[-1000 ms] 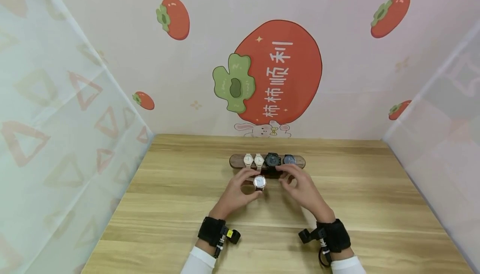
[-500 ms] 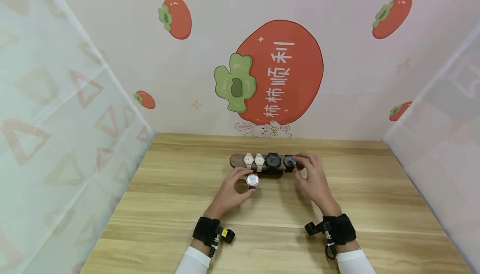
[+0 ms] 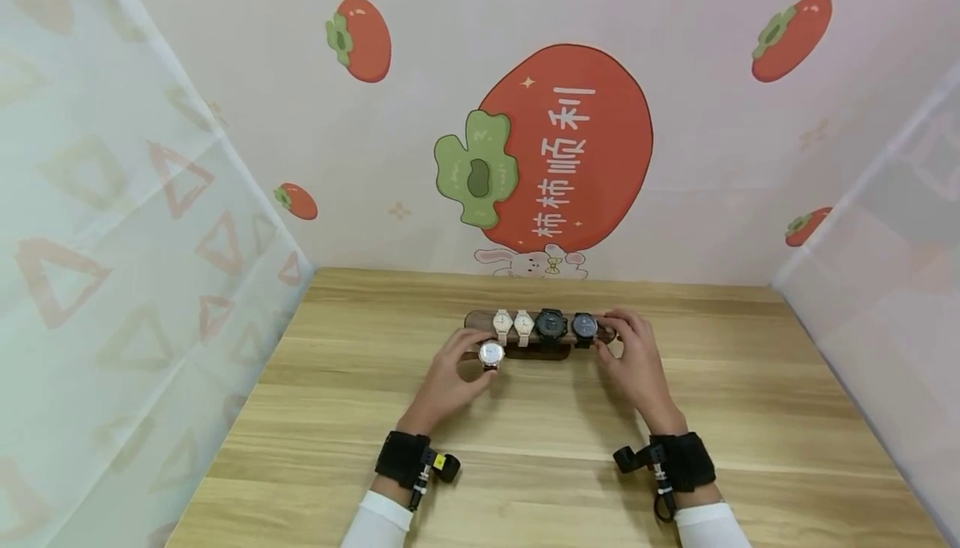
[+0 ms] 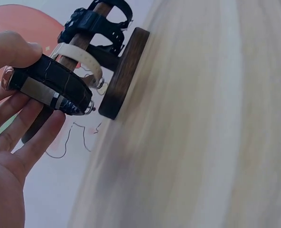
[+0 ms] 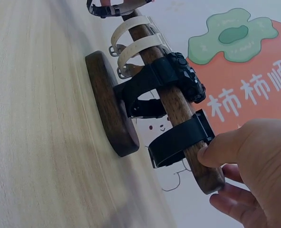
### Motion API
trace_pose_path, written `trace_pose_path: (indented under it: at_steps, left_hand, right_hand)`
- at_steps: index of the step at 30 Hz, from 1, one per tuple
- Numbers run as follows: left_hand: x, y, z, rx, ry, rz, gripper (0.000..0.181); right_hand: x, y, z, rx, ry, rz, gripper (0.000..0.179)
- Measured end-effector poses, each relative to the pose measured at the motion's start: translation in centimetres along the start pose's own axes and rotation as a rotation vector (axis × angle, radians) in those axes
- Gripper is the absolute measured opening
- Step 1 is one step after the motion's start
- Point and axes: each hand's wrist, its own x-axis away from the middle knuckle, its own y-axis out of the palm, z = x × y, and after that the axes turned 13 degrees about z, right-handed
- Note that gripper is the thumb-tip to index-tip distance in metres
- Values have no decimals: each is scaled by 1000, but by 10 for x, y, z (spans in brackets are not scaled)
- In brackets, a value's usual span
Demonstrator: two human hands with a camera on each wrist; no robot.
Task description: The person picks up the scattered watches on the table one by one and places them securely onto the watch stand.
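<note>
My left hand (image 3: 444,383) pinches a white-dialled wristwatch (image 3: 491,354) between thumb and fingers. In the left wrist view its black strap (image 4: 67,80) is buckled into a loop and overlaps the bar's left end. The dark wooden watch stand (image 3: 477,322) is a rounded bar above a base (image 5: 113,107). Along the bar sit two watches with pale straps (image 5: 139,46), a chunky black watch (image 3: 551,325) and a blue-dialled watch (image 3: 585,326) on a black strap. At the bar's right end, my right hand (image 3: 639,367) grips the wood, thumb on top and fingers beneath.
The stand is on a wood-grain table (image 3: 540,481), near its back edge. Behind rises a pale backdrop (image 3: 697,156) printed with persimmons, and side panels (image 3: 172,298) close in left and right. Each wrist wears a black camera strap (image 3: 405,458).
My left hand has carried the white-dialled watch leftward, to the bar's left end. My right hand has moved right, from the chunky black watch past the blue-dialled one to the bar's right end.
</note>
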Motion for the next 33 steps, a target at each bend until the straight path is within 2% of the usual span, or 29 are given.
trace_pose_path:
  at_steps: [9, 22, 33]
  left_hand:
    - [-3, -13, -9, -17, 78, 30, 66]
    - [-6, -24, -16, 70, 69, 37, 64]
    - [-9, -31, -17, 8, 79, 54, 62]
  right_hand:
    - [2, 1, 2, -3, 33, -7, 37]
    - [1, -1, 2, -21, 50, -25, 36]
    - [1, -2, 1, -42, 66, -19, 36]
